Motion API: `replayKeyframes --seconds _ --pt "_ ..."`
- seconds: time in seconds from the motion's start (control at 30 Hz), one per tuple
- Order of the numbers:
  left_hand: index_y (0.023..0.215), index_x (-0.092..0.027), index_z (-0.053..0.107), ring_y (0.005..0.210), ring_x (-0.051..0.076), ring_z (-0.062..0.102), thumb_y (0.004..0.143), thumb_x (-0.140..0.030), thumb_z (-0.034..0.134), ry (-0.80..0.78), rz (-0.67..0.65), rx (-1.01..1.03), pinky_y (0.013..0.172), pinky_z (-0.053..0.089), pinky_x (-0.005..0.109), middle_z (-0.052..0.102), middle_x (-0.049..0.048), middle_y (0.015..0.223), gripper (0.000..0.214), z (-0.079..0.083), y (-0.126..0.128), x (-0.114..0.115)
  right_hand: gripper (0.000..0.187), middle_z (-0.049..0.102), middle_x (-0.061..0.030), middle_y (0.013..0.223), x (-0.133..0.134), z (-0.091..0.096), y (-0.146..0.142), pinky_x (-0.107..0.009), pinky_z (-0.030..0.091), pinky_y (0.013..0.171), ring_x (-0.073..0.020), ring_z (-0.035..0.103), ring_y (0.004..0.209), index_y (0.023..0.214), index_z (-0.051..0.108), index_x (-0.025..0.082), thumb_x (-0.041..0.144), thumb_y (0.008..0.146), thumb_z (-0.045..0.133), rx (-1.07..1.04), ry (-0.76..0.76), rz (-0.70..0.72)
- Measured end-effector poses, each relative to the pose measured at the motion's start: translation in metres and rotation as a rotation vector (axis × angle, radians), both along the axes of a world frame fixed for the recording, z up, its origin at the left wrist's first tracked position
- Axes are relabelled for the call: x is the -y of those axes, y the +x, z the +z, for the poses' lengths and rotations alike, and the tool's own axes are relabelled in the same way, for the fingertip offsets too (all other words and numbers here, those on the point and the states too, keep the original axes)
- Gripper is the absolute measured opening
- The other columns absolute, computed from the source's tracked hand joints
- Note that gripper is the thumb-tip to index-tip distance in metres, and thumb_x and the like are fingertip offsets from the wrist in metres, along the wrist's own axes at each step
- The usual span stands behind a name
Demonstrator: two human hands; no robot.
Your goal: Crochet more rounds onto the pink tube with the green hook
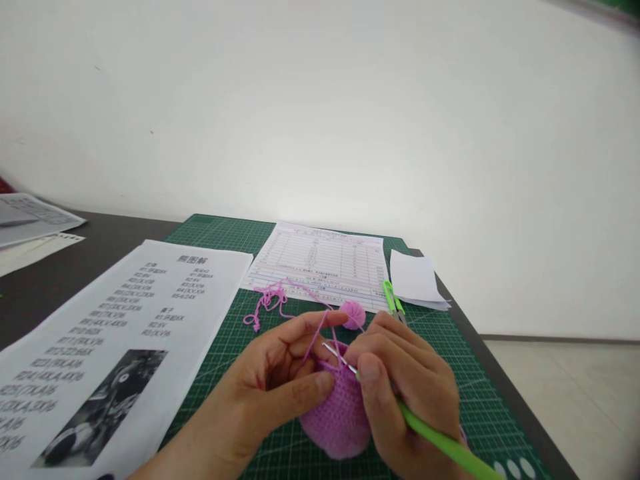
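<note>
A rounded pink crochet piece [340,420] hangs between my hands over a green cutting mat. My left hand [280,373] pinches its upper edge with the thumb, and pink yarn runs up over the raised index finger. In my right hand [405,387] is a crochet hook [435,437] with a green handle. Its silver tip points left at the piece's top edge, where yarn crosses it. Behind the hands sits a small ball of pink yarn [353,315]. Loose yarn [270,300] lies tangled to its left.
Green-handled scissors [393,297] lie behind my right hand, partly hidden. A printed form [320,260] and small white papers [415,277] rest on the cutting mat [220,230]. To the left lies a printed pattern sheet [125,313]. A white wall [320,113] stands behind the table.
</note>
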State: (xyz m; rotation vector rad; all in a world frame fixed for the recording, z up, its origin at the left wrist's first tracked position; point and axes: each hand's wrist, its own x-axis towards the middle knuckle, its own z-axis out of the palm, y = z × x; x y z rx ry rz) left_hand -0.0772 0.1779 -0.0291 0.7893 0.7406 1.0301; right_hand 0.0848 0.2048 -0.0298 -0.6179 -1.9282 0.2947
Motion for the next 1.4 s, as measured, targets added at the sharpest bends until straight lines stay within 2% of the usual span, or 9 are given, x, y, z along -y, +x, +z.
replayKeyframes --seconds 0.2,0.33,0.47,0.67,0.87,1.03,1.17,1.27,1.4 --pt "0.119 -0.035 0.069 0.080 0.008 0.061 0.083 -0.013 0.073 0.020 -0.035 0.108 0.074 0.047 0.017 0.071 -0.0037 0.087 0.043 -0.010 0.000 0.001 0.024 0.058 0.0000 0.060 0.003 0.003 0.001 -0.031 0.040 0.056 -0.0112 0.048 0.054 0.072 0.051 0.017 0.004 0.089 0.041 0.075 0.068 -0.045" --pt "0.118 -0.034 0.070 0.074 0.008 0.060 0.080 -0.014 0.076 -0.006 0.037 0.100 0.070 0.048 0.016 0.068 -0.0037 0.080 0.043 -0.010 0.003 0.002 0.024 0.053 0.0013 0.055 0.007 -0.006 -0.003 -0.033 0.041 0.058 -0.0133 0.050 0.055 0.071 0.045 0.020 0.001 0.086 0.041 0.122 0.178 -0.160" --pt "0.115 -0.033 0.072 0.071 0.008 0.060 0.080 -0.017 0.077 -0.048 0.094 0.088 0.066 0.047 0.015 0.068 -0.0030 0.077 0.039 -0.004 0.009 0.004 0.017 0.055 -0.0004 0.058 0.010 -0.014 -0.004 -0.034 0.042 0.057 -0.0155 0.052 0.056 0.083 0.048 0.019 0.007 0.090 0.039 0.106 0.160 -0.212" --pt "0.118 -0.034 0.070 0.076 0.009 0.063 0.079 -0.016 0.078 -0.095 0.060 0.107 0.068 0.049 0.014 0.070 -0.0027 0.080 0.043 -0.004 0.008 0.008 0.029 0.061 -0.0035 0.067 0.009 -0.004 0.004 -0.033 0.046 0.059 -0.0148 0.057 0.060 0.090 0.054 0.017 0.031 0.103 0.032 0.041 -0.082 0.002" --pt "0.119 -0.035 0.070 0.078 0.009 0.063 0.079 -0.015 0.077 -0.094 -0.009 0.120 0.071 0.049 0.015 0.071 -0.0012 0.086 0.045 -0.006 0.002 0.005 0.034 0.060 -0.0007 0.062 0.008 0.014 0.017 -0.029 0.049 0.053 -0.0128 0.058 0.059 0.082 0.060 0.020 0.034 0.103 0.036 0.080 -0.261 0.064" --pt "0.117 -0.035 0.072 0.066 0.007 0.058 0.077 -0.018 0.079 -0.125 0.007 0.084 0.062 0.047 0.013 0.067 -0.0029 0.075 0.044 0.001 0.005 0.007 0.037 0.068 -0.0020 0.062 0.003 0.028 0.021 -0.026 0.054 0.051 -0.0119 0.063 0.058 0.081 0.064 0.020 0.024 0.103 0.034 0.177 -0.235 0.135" --pt "0.114 -0.034 0.073 0.064 0.007 0.057 0.074 -0.018 0.081 -0.154 0.038 0.036 0.059 0.047 0.012 0.066 -0.0037 0.073 0.044 0.002 0.007 0.008 0.034 0.072 -0.0027 0.065 0.001 0.029 0.022 -0.025 0.054 0.047 -0.0140 0.068 0.062 0.074 0.065 0.022 0.024 0.100 0.043 0.197 -0.132 0.098" --pt "0.115 -0.033 0.072 0.068 0.007 0.059 0.079 -0.013 0.076 -0.093 0.007 0.059 0.062 0.048 0.012 0.067 -0.0031 0.076 0.042 -0.001 0.007 0.007 0.037 0.075 -0.0023 0.070 -0.001 0.024 0.029 -0.023 0.058 0.055 -0.0139 0.071 0.068 0.068 0.064 0.023 0.026 0.099 0.045 0.283 -0.085 0.117" --pt "0.114 -0.036 0.073 0.069 0.009 0.061 0.079 -0.014 0.074 -0.097 -0.001 -0.013 0.063 0.050 0.012 0.068 -0.0023 0.078 0.042 -0.004 0.009 0.009 0.038 0.076 -0.0006 0.075 -0.001 0.023 0.036 -0.024 0.061 0.067 -0.0131 0.072 0.070 0.076 0.069 0.023 0.027 0.101 0.040 0.371 -0.060 0.145"
